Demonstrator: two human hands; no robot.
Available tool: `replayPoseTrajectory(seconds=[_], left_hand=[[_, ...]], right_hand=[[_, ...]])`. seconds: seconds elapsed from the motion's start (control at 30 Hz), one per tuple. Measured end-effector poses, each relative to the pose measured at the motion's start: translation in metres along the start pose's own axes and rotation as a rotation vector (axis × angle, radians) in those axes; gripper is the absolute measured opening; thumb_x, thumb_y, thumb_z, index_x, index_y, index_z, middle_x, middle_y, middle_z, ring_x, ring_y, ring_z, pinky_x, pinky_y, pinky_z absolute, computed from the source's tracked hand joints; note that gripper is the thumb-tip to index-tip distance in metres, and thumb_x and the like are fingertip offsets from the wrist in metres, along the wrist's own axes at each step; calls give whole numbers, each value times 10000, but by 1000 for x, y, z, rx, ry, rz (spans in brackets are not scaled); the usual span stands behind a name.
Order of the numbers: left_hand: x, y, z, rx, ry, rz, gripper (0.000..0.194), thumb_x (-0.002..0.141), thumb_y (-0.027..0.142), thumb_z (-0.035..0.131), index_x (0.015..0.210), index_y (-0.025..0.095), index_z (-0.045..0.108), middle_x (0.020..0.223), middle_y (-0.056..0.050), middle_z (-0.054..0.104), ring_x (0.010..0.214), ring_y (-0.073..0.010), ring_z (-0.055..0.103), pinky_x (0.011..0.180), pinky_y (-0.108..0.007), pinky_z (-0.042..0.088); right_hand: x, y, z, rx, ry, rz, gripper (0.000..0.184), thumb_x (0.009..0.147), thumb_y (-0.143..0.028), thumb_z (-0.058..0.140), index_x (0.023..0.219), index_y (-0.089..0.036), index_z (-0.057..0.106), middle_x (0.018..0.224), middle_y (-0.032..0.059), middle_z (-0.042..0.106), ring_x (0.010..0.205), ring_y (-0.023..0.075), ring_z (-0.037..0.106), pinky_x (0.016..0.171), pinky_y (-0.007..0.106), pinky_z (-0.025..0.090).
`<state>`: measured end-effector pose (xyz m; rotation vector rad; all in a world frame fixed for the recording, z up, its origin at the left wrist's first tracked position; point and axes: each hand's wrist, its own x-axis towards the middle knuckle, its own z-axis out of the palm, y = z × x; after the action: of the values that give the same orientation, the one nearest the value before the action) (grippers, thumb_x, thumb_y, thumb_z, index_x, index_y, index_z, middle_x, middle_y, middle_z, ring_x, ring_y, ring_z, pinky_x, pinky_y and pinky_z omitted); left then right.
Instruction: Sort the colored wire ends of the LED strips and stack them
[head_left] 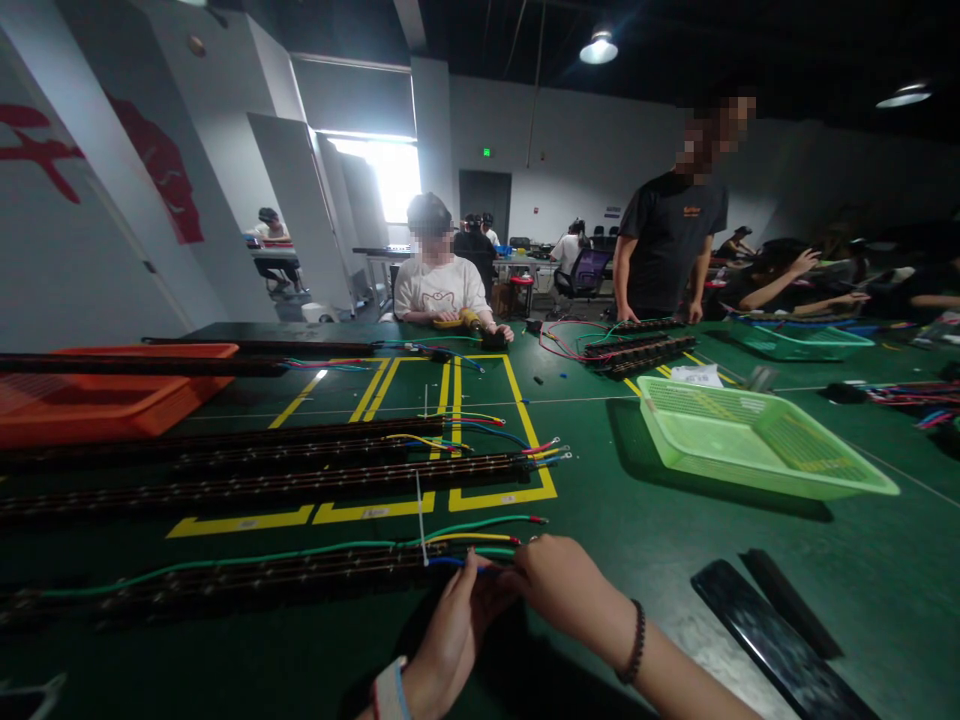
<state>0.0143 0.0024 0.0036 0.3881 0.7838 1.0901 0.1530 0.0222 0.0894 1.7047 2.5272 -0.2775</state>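
A long black strip (247, 582) lies across the near part of the green table, with green, yellow, red and blue wires (465, 530) running along it and a white cable tie (421, 520) sticking up. My left hand (450, 635) is closed, pinching the blue wire at the strip's right end. My right hand (559, 590), a bead bracelet on its wrist, is curled over the same wire ends, fingers pressed together. Both hands touch each other at the strip's end.
Two more black strips (300, 475) with wires lie farther back inside yellow floor-tape markings. A light green tray (750, 440) sits to the right, an orange tray (112, 390) at left. Black flat covers (772, 635) lie near right. Other people sit and stand across the table.
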Motion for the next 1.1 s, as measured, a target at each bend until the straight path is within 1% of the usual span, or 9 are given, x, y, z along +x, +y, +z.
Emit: replayPoseTrajectory(seconds=[0.17, 0.3, 0.4, 0.5, 0.63, 0.73, 0.87, 0.97, 1.1], left_hand=[[-3, -4, 0, 279, -53, -67, 448, 697, 594, 644, 825, 168, 596, 742, -31, 655, 744, -166, 633, 704, -291, 462], [1, -7, -2, 499, -244, -99, 466, 679, 607, 647, 779, 161, 552, 680, -32, 657, 646, -165, 629, 642, -291, 452], [6, -7, -2, 557, -316, -85, 467, 685, 610, 639, 748, 160, 533, 682, -63, 685, 626, -176, 639, 611, -289, 443], [3, -4, -1, 566, -319, -81, 472, 707, 609, 617, 761, 143, 570, 706, -83, 699, 650, -180, 650, 619, -285, 442], [-5, 0, 4, 541, -293, -90, 439, 766, 575, 573, 777, 138, 608, 731, -90, 707, 687, -180, 659, 655, -282, 441], [-5, -1, 5, 478, -270, -81, 398, 787, 549, 563, 761, 153, 597, 696, -78, 700, 665, -171, 658, 633, -264, 424], [-3, -1, 5, 445, -274, -108, 389, 767, 550, 582, 732, 162, 585, 612, -44, 658, 587, -161, 629, 595, -260, 406], [-6, 3, 8, 476, -271, -117, 375, 767, 534, 588, 723, 161, 585, 618, -36, 648, 601, -162, 623, 622, -267, 411], [-11, 6, 13, 479, -251, -106, 348, 775, 505, 587, 741, 159, 587, 641, -38, 648, 625, -172, 629, 645, -278, 417]], right_hand=[[12, 10, 13, 31, 100, 93, 280, 860, -389, 562, 823, -166, 727, 804, 121, 719, 755, 256, 688, 636, 297, 501], [17, 16, 20, 46, 47, 129, 368, 831, -495, 570, 748, -173, 726, 749, 120, 714, 717, 254, 689, 607, 282, 495], [18, 36, -2, 87, 192, 176, 397, 917, -469, 421, 873, -211, 720, 745, 83, 715, 719, 227, 689, 604, 269, 485], [19, 73, -43, -6, 479, 475, 438, 928, -233, 357, 1349, -180, 468, 792, 94, 716, 684, 215, 681, 601, 284, 482], [17, 106, -80, -98, 607, 689, 561, 902, -189, 358, 1441, -55, 283, 723, 139, 689, 631, 268, 664, 583, 345, 478], [16, 89, -64, 25, 595, 563, 508, 910, -201, 349, 1410, -116, 374, 756, 122, 688, 648, 256, 658, 604, 348, 484], [22, 39, 2, 349, 482, -16, 329, 919, -279, 433, 1195, -235, 605, 1002, 79, 651, 899, 206, 621, 785, 308, 488], [29, 20, 41, 391, 481, -121, 393, 864, -388, 570, 1217, -217, 586, 1093, 93, 603, 1007, 232, 552, 891, 358, 441], [34, 19, 62, 405, 447, -153, 466, 809, -477, 633, 1206, -237, 593, 1085, 85, 591, 1008, 245, 516, 890, 386, 416]])
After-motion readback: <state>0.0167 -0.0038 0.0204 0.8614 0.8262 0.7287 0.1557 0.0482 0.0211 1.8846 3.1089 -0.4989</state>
